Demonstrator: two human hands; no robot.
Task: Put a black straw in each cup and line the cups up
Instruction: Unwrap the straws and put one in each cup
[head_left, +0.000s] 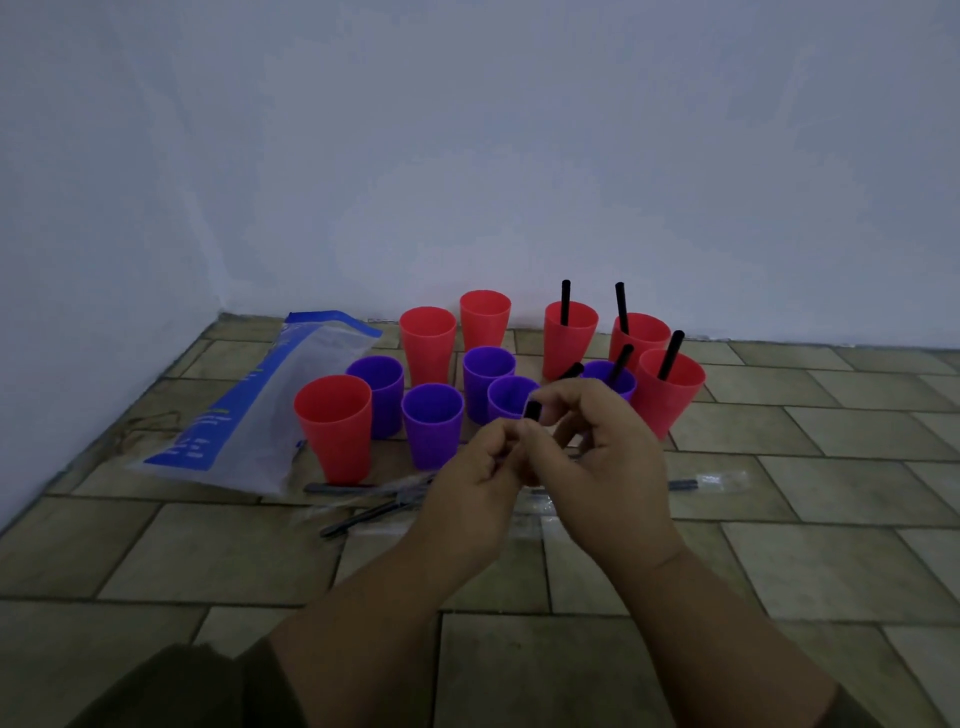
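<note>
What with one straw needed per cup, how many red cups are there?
6 red cups: one front left, two empty at the back, three on the right with straws. The hands might hide another.

Bag (260, 410) left of cups (431, 423)

The left hand (478, 483) and right hand (608, 467) hide the straw (531, 410) except its black tip. The wrapped straws (340, 488) lie blurred, and the bag (249, 415) print is unreadable.

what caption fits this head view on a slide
Left hand and right hand hold a black straw before red cups and purple cups, some already holding straws.
</note>
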